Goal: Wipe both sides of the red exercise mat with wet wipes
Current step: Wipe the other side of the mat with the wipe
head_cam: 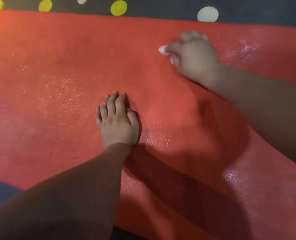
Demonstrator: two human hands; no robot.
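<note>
Red mat (48, 54): left hand (117, 122) pressed flat, right hand (194, 56) clutching wipe (162, 49).

The red exercise mat (66, 54) is lying spread out flat, its grainy surface glistening wet in patches at the centre and right. A white wet wipe (162, 49) is sticking out, bunched and blurred, from the right hand (194, 54), touching the mat near its far edge.

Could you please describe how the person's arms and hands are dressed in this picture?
Both forearms are bare, with no sleeves in view. The left hand shows no glove, ring, watch or bracelet. The right hand is gloveless too, but blur hides any small jewellery.
</note>
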